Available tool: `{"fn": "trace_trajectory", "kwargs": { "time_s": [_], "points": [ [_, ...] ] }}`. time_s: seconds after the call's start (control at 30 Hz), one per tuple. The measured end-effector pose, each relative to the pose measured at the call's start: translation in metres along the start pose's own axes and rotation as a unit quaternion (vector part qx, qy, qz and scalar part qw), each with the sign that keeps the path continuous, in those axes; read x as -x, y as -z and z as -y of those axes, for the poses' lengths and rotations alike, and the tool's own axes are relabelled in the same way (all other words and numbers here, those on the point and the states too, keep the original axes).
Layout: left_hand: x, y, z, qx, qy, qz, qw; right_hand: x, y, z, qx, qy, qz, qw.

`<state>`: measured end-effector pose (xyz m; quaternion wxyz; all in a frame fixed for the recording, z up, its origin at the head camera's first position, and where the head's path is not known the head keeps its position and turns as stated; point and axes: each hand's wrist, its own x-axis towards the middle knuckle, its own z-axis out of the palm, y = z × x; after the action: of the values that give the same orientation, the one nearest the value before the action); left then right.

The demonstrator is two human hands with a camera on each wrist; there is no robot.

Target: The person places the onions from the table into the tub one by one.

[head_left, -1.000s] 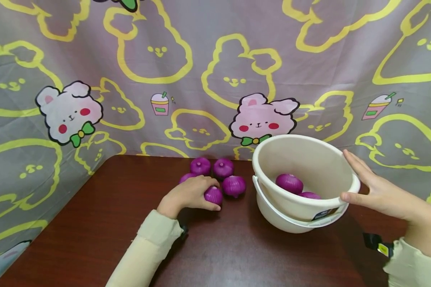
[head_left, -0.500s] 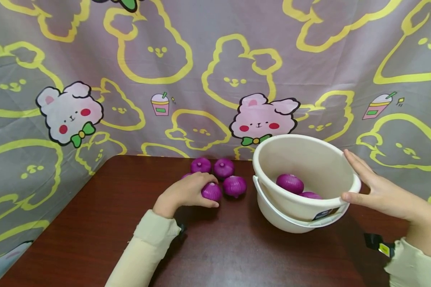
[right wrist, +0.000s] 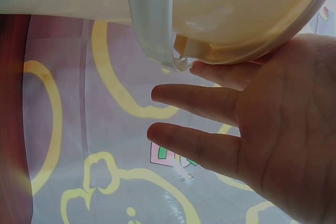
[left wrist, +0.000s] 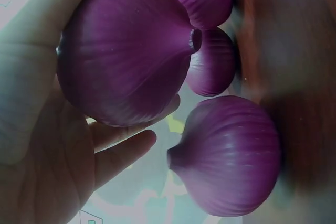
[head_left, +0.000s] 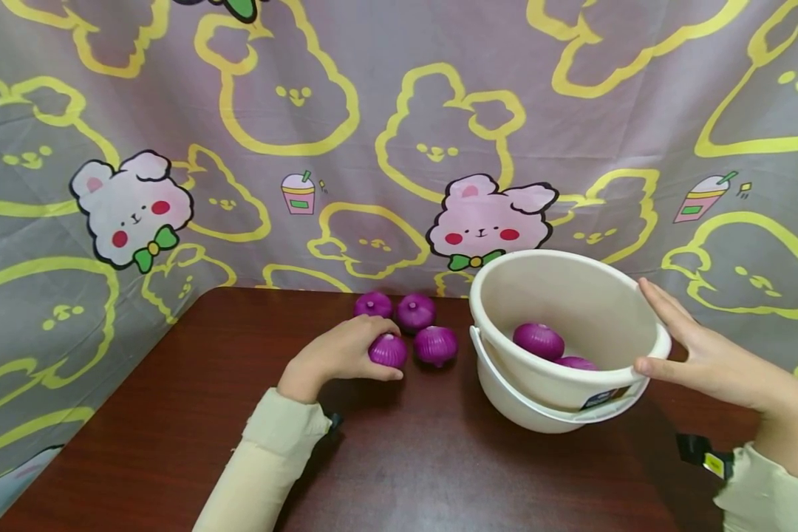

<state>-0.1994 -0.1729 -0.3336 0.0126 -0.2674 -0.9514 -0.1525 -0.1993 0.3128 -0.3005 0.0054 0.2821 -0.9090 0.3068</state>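
Well, near the middle of the head view the left hand point(head_left: 342, 353) held a purple onion point(head_left: 388, 352), its fingers arched over the top and its thumb along the near side. The left wrist view showed that same onion large at the upper left of the frame, against the palm, two fingers stretched out below it; whether it was clear of the table I couldn't tell. Just beyond the hand, in the centre of the head view, were two more onions, a left rear onion point(head_left: 373, 304) and a right rear onion point(head_left: 415, 312), side by side; a front onion point(head_left: 436, 346) sat just right of the held one.

Right of centre stood a cream bucket point(head_left: 528, 391), its handle point(head_left: 575, 420) hanging across the near side over a dark label point(head_left: 601, 399). Inside lay an upper onion point(head_left: 539, 341) and, partly hidden by the near rim, a lower onion point(head_left: 575, 363).

At the right of the frame the right hand point(head_left: 701, 362) was spread wide, thumb and fingers well apart against the bucket's rim; the right wrist view showed its fingers straight, beside the handle's end. Dark brown table point(head_left: 399, 465) filled the lower frame, patterned cloth point(head_left: 359, 174) the upper.
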Motion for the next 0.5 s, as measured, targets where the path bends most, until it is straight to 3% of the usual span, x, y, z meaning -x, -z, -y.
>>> {"fn": "trace_trajectory", "kwargs": {
  "time_s": [0.5],
  "points": [
    [0.007, 0.011, -0.010, 0.007, 0.002, -0.013, 0.9999, 0.002, -0.001, 0.002, -0.003, 0.000, 0.002, 1.0000]
  ]
}}
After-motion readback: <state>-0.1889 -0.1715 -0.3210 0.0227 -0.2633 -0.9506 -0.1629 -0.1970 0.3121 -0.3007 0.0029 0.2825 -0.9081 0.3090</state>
